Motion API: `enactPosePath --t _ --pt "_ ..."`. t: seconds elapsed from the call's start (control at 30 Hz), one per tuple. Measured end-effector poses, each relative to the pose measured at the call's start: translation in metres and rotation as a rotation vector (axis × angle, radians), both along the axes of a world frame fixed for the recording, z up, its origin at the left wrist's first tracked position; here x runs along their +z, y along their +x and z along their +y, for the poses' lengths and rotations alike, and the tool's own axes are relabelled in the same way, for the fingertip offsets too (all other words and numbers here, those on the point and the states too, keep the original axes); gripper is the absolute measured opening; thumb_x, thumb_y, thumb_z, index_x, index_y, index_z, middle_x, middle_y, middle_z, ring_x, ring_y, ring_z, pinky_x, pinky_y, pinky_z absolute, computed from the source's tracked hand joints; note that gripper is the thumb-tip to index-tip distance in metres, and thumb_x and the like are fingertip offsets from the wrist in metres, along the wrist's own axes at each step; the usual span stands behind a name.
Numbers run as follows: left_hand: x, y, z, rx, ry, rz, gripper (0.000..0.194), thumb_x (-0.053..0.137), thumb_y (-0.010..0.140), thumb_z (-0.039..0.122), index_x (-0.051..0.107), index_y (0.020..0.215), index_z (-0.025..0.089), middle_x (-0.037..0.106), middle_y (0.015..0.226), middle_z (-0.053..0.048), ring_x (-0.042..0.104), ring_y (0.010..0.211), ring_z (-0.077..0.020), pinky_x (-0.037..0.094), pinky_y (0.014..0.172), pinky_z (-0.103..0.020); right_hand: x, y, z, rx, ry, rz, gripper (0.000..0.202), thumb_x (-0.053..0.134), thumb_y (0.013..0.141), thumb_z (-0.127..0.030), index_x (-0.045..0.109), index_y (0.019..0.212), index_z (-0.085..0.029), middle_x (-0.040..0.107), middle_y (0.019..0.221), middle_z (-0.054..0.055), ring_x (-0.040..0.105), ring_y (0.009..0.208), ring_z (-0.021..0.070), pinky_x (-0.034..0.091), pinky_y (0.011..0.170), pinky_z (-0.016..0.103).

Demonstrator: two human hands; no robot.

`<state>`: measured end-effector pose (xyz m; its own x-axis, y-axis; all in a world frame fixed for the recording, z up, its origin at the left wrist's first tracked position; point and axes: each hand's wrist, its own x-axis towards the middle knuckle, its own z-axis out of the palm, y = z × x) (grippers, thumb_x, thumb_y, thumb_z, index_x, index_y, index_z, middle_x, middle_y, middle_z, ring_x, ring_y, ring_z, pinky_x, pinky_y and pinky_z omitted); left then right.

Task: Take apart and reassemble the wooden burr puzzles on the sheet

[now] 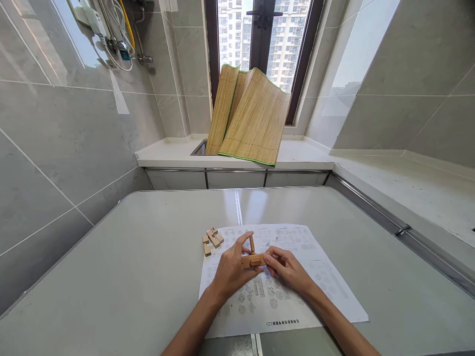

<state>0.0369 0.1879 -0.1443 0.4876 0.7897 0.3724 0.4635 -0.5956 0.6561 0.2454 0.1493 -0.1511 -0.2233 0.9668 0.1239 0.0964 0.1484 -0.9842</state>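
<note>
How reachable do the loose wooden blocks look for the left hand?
Probably yes: the wooden blocks lie just beyond the left hand with nothing visible between, though it would likely have to leave the wooden piece to the right hand.

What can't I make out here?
Right end of the wooden bar: head view, behind the right hand.
Fine print on the sheet: head view, too small.
Most of the recess: head view, behind the bamboo mat.
Forearms: head view, cut by the bottom edge.
</note>
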Motion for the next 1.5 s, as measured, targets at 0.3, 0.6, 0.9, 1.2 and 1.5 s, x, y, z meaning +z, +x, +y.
enactPosePath --t 0.3,0.6,0.9,1.2,1.5 --pt "0.005 -0.002 0.001 -0.031 0.03 -0.017 0.094 0.087 0.072 0.042 0.033 0.149 0.033 0.07 0.104 -0.001 0.072 0.089 -0.0221 0.06 0.075 -0.035 0.003 0.001 -0.001 0.03 -0.033 0.138 0.036 0.061 0.097 -0.051 0.058 0.078 -0.021 0.053 0.058 -0.004 0.045 0.054 0.0128 0.036 0.06 0.029" --pt "0.002 -0.002 0.003 0.003 0.011 -0.063 0.092 0.086 0.073 0.037 0.033 0.148 0.033 0.061 0.133 -0.007 0.073 0.091 -0.0224 0.06 0.085 -0.041 -0.003 0.007 0.001 -0.051 -0.092 0.391 0.036 0.063 0.094 -0.05 0.057 0.075 -0.021 0.049 0.054 -0.004 0.04 0.051 0.0128 0.035 0.057 0.029" --pt "0.007 0.0 0.0 0.066 -0.071 -0.084 0.093 0.088 0.071 0.041 0.035 0.147 0.03 0.066 0.119 -0.006 0.072 0.093 -0.0244 0.056 0.092 -0.045 -0.017 0.008 0.012 -0.473 -0.056 0.061 0.047 0.059 0.09 -0.068 0.058 0.078 -0.023 0.061 0.069 0.001 0.049 0.057 0.0171 0.041 0.056 0.03" --pt "0.009 0.003 -0.003 0.036 -0.297 -0.248 0.092 0.09 0.069 0.04 0.037 0.144 0.031 0.058 0.139 -0.011 0.072 0.095 -0.0235 0.052 0.101 -0.049 -0.017 0.0 0.008 -0.377 0.062 -0.299 0.041 0.05 0.098 -0.062 0.065 0.1 -0.024 0.072 0.074 0.004 0.06 0.064 0.0221 0.044 0.065 0.034" --pt "0.01 0.004 0.004 -0.239 -0.681 -0.546 0.047 0.071 0.088 0.055 0.06 0.12 0.022 0.053 0.148 -0.013 0.057 0.132 -0.0303 0.045 0.112 -0.045 -0.029 -0.003 0.012 -0.38 0.27 -0.584 0.033 0.05 0.1 -0.05 0.068 0.093 -0.024 0.07 0.089 0.009 0.061 0.088 0.029 0.046 0.081 0.043"
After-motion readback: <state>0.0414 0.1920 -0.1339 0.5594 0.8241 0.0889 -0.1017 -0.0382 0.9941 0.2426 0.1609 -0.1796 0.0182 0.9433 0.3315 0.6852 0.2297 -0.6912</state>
